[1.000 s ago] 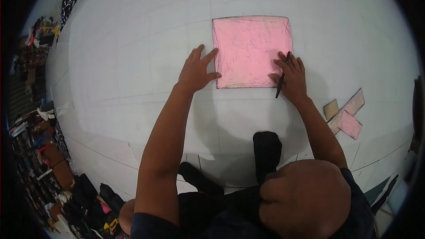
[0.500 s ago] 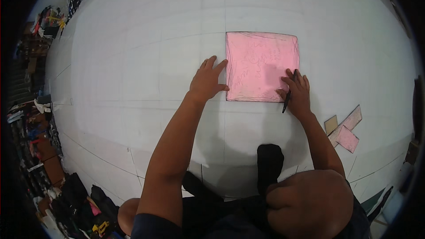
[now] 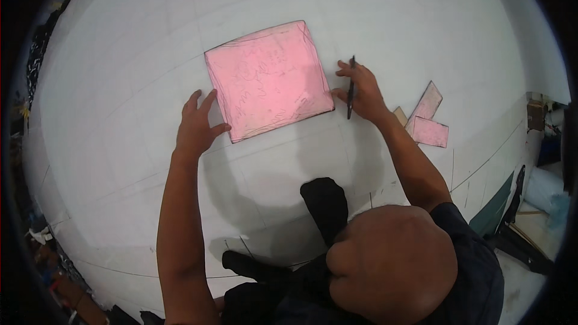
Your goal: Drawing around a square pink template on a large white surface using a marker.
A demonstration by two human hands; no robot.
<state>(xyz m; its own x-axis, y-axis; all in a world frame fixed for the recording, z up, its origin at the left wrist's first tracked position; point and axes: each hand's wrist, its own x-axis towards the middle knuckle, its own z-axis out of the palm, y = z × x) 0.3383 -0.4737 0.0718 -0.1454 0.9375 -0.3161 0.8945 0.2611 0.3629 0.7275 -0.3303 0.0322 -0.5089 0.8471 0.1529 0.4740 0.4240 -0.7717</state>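
Observation:
A pink square card [image 3: 268,78] with dark pen scribbles and worn edges lies flat on a large white sheet [image 3: 138,84]. My left hand [image 3: 197,123] rests at its left edge, fingers spread, with the thumb and a fingertip touching the border. At the card's right edge is my right hand [image 3: 366,95], closed around a black pen [image 3: 351,90]. The pen stays slanted between the fingers, and the thumb reaches close to the card's border.
To the right lie a pink strip [image 3: 428,102], a small pink rectangle [image 3: 431,132] and a tan piece [image 3: 400,114], partly overlapping. Faint ruled lines cross the white sheet. My dark-socked foot [image 3: 325,204] is on it. Clutter [image 3: 72,295] lines the lower left.
My right hand has moved off the card's surface to its right edge, still with the pen. The left hand stays at the left edge. The whole view has turned, so the card appears tilted.

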